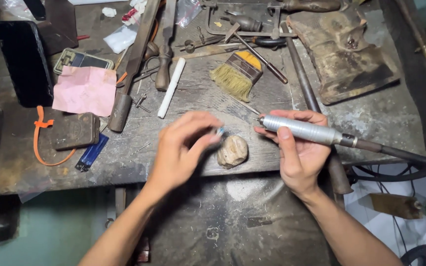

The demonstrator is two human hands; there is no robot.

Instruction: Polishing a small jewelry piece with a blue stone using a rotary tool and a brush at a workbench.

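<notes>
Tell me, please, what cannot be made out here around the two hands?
- Head view: the small blue-tipped thing in the left hand fingers: motion blur.
- The bit of the rotary handpiece in the right hand: too small.
- The handpiece's hose: cut off by the right edge.

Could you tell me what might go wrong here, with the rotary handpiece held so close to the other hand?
The handpiece in the right hand points its tip toward the left hand's fingers, which pinch a small blue-tipped item; a slip could nick them. The lumpy stone-like piece lies loose near the bench edge and might get knocked off.
</notes>
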